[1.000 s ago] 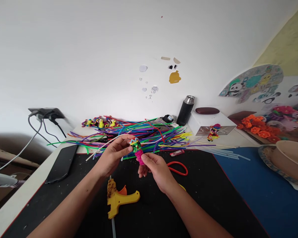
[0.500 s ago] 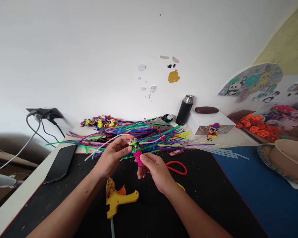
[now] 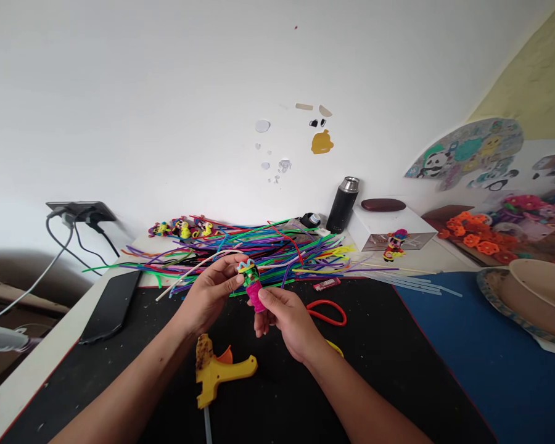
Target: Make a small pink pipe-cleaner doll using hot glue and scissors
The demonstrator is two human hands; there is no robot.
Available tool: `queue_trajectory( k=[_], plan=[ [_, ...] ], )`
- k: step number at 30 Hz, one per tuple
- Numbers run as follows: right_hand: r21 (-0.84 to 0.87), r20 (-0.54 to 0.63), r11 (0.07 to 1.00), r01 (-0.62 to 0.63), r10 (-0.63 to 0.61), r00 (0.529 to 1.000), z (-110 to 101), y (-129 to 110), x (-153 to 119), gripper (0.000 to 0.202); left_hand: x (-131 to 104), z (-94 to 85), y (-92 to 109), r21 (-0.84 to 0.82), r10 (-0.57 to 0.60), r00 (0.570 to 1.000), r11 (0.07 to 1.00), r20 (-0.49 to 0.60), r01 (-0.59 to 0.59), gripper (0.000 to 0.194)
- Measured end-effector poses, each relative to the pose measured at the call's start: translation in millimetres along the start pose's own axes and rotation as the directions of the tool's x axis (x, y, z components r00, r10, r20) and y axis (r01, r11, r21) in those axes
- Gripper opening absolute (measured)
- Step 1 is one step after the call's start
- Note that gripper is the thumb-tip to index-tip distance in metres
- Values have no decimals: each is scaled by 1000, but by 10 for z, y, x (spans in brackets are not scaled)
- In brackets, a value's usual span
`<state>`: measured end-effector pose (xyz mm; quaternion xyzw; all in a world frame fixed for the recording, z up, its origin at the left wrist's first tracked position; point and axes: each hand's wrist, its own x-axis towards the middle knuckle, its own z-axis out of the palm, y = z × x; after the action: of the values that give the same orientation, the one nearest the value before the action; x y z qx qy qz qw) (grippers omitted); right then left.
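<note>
A small pipe-cleaner doll (image 3: 254,295) with a pink body, a green face and a blue and yellow headpiece is held upright, leaning slightly, above the black mat (image 3: 157,382). My left hand (image 3: 213,287) pinches its head between thumb and fingers. Lower down, my right hand (image 3: 282,311) grips the pink body, thumb in front and fingers behind. Below the hands lies a yellow glue gun (image 3: 222,371) with an orange trigger and a glue stick in its back end. Behind the doll spreads a heap of coloured pipe cleaners (image 3: 259,243).
A phone (image 3: 111,307) lies at left, near a socket with cables (image 3: 81,213). A red loop (image 3: 335,313) rests right of my hands. Farther back stand a black flask (image 3: 343,206), a white box (image 3: 388,225) and a finished doll (image 3: 394,245). Clear glue sticks (image 3: 416,283) lie at right.
The view has shifted very slightly. Both hands keep the same hold on the doll, which has hardly moved.
</note>
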<state>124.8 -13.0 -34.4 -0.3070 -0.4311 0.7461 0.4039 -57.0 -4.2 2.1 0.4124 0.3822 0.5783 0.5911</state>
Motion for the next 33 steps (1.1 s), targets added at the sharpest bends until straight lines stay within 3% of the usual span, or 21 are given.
queue_trajectory(
  k=[33],
  plan=[
    [60, 23, 998, -37, 36, 999, 27, -18, -16, 54, -10, -35, -64, -52, -17, 999, 998, 28, 19, 41]
  ],
)
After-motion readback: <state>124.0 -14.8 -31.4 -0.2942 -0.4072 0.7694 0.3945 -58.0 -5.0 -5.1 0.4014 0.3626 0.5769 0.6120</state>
